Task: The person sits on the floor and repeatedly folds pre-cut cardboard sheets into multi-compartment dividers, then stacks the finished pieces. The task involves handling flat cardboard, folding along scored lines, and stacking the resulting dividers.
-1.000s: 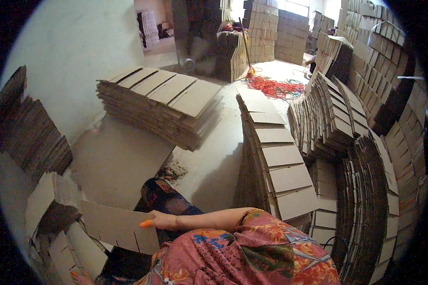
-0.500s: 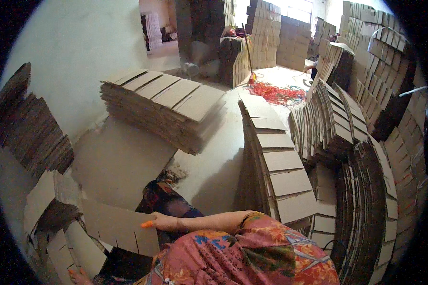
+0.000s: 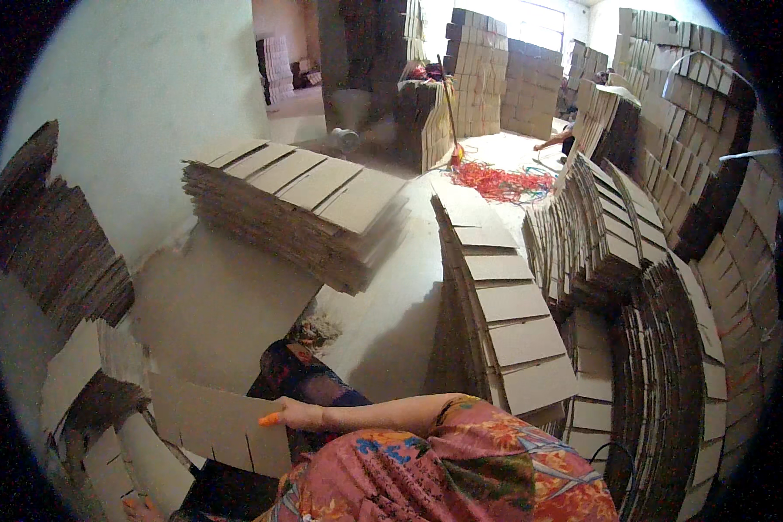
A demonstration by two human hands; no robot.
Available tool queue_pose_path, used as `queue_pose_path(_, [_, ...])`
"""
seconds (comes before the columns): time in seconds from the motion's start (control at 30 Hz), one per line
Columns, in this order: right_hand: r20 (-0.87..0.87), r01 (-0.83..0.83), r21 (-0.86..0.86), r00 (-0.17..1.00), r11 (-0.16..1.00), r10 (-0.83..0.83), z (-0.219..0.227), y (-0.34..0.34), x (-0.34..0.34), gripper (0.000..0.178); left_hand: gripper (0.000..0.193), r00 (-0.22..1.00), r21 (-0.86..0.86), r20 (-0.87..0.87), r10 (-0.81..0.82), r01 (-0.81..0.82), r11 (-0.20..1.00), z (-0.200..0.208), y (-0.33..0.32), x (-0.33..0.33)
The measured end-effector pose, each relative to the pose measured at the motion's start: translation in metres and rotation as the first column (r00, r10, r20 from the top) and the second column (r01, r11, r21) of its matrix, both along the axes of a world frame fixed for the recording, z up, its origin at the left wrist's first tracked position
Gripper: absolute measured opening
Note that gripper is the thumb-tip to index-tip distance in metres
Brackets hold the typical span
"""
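Note:
My right hand (image 3: pixel 291 415), with orange covering on its fingers, is closed on the top right corner of a brown cardboard sheet (image 3: pixel 213 419) with slots cut in its lower edge. The sheet stands tilted in front of my lap. At the lower left, my left hand (image 3: pixel 139 509) shows only in part, its fingers on the lower end of a slotted cardboard piece (image 3: pixel 109 465). Next to that piece is another pale cardboard panel (image 3: pixel 155 457). A dark surface (image 3: pixel 222 491) lies below the sheet, between my hands.
A stack of slotted cardboard (image 3: pixel 296 187) stands ahead. Long rows of cardboard (image 3: pixel 518 317) line my right, and more bundles (image 3: pixel 56 230) lean at the left wall. Red strapping (image 3: pixel 505 181) lies on the far floor near another person's arm (image 3: pixel 552 141). A broom handle (image 3: pixel 450 104) stands there.
The view has shifted slightly, so the background sits a little lower. Both hands keep nearly the same place and hold. The other person's arm in the distance reaches out more visibly.

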State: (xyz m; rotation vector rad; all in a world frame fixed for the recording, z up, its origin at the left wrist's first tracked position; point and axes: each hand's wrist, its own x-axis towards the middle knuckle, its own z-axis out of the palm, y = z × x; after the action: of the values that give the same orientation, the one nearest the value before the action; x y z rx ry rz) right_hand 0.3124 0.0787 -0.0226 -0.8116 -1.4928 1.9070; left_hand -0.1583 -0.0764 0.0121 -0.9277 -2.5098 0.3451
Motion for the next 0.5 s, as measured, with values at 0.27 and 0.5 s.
queue_pose_path(0.27, [-0.021,0.014,0.018,1.0,1.0,-0.014,-0.019,0.004,-0.003,0.033,0.047,0.999,0.086,-0.033,-0.024,0.027,0.996,0.001,0.002,0.01])
queue_pose_path(0.5, [0.07,0.001,0.08,0.998,0.997,-0.007,0.006,-0.005,0.001,0.034,0.038,0.989,0.2,-0.144,0.037,-0.008,0.98,-0.027,0.001,-0.02])
